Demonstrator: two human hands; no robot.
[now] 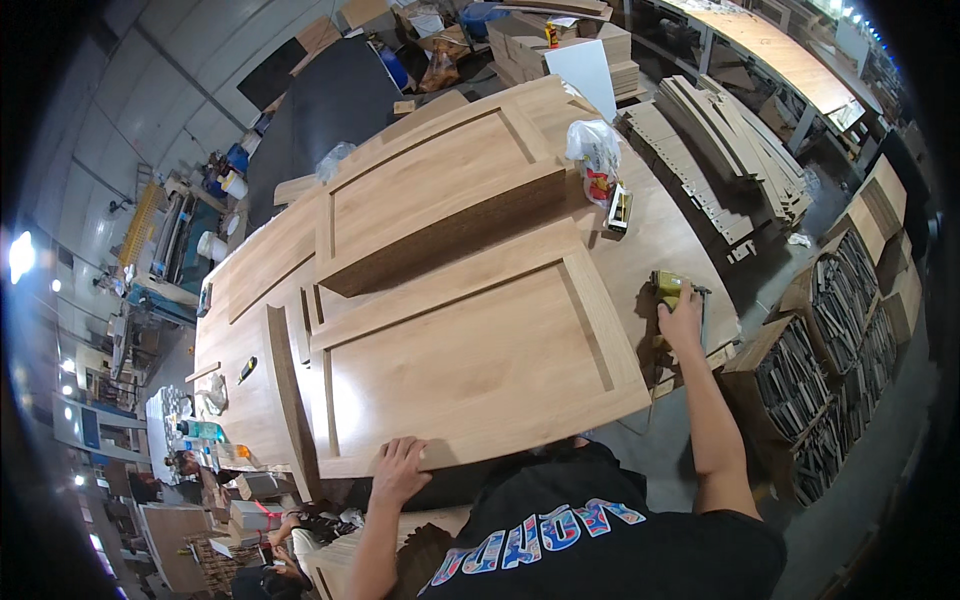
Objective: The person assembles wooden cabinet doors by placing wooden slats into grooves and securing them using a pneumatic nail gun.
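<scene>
My left hand [400, 470] lies flat on the near edge of the wooden door panel [470, 360], fingers spread and draped over the rim, thumb tucked under where I cannot see it; it grips nothing, only presses on the wood. My right hand [682, 325] reaches out to the right side of the workbench [660, 235], beyond the panel's right edge; its fingers are curled onto a small yellow-green tool [668, 287], though whether they close fully around it I cannot tell from here. The panel rests on the bench just in front of me, its recessed middle facing up; a second, similar panel [430, 195] sits behind it, tilted up at its near edge. Farther back on the bench a white plastic bag [594, 150] stands near a small box [620, 207]; stacks of cut boards [730, 150] lie beyond the bench to the right.
</scene>
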